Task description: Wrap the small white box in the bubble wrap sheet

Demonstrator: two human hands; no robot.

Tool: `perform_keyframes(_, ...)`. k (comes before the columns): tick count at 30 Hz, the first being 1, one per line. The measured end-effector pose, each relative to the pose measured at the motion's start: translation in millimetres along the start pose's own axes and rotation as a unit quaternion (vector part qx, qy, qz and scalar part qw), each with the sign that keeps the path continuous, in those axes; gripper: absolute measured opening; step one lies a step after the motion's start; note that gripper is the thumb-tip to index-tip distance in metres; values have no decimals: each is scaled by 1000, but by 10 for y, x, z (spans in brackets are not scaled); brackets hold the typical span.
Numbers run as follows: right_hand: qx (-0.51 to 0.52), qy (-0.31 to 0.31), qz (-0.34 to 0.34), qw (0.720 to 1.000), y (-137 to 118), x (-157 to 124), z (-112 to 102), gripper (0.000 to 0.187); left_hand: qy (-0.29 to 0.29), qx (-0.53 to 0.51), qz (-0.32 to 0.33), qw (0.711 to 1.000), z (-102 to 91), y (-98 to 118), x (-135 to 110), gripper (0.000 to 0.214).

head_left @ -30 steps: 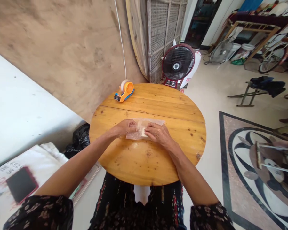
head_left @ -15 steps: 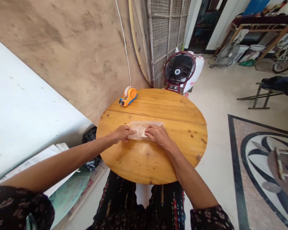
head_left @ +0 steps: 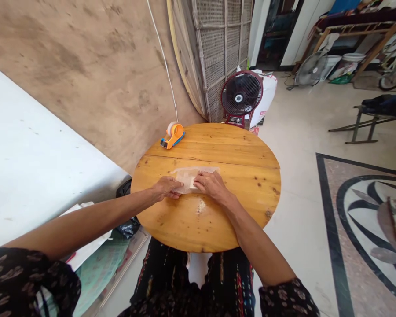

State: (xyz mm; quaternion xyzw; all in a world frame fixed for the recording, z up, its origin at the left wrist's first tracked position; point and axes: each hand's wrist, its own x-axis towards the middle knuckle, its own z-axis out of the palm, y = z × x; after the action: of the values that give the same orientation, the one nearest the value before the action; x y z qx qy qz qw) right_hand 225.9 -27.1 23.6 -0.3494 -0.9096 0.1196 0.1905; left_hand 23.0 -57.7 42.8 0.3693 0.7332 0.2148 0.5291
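A translucent whitish wrapping sheet lies on the round wooden table in front of me. My left hand pinches the near left part of this sheet between thumb and fingers. On the sheet rests a small pale block, mostly covered by my right hand. The fingers of that hand are curled over the block from the right, with the hand touching the sheet too. What the block is cannot be made out.
An orange tape dispenser stands at the table's far left edge, near the brown board. Behind the table is a dark red fan. A folding stool stands on the floor to the right.
My view has shifted slightly. The left fingers have closed more on the sheet, and its near left edge looks a little lifted. The right hand stays on the block.
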Motion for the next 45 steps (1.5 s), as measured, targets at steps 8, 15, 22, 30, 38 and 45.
perform_keyframes(8, -3, -10, 10, 1000, -13, -8, -18, 23, 70, -73, 20, 995, 107, 2, -69, 44)
perform_keyframes(15, -8, -16, 13, 1000, 1, -3, -3, 25, 48, -92, 34, 994, 157, -3, -38, 29)
perform_keyframes(22, 0, -19, 16, 1000, -21, -1, -27, 23, 55, -103, 71, 991, 217, 48, -5, 24)
perform_keyframes(30, 10, -37, 19, 999, -53, -3, -84, 23, 30, -114, 80, 990, 285, 126, 26, 31)
perform_keyframes(38, 6, -44, 15, 999, -53, 6, -85, 23, 8, -109, 90, 990, 265, 176, -36, 32)
perform_keyframes(45, 18, -39, 22, 999, -46, 4, -78, 21, 8, -80, 111, 991, 296, 222, -31, 33)
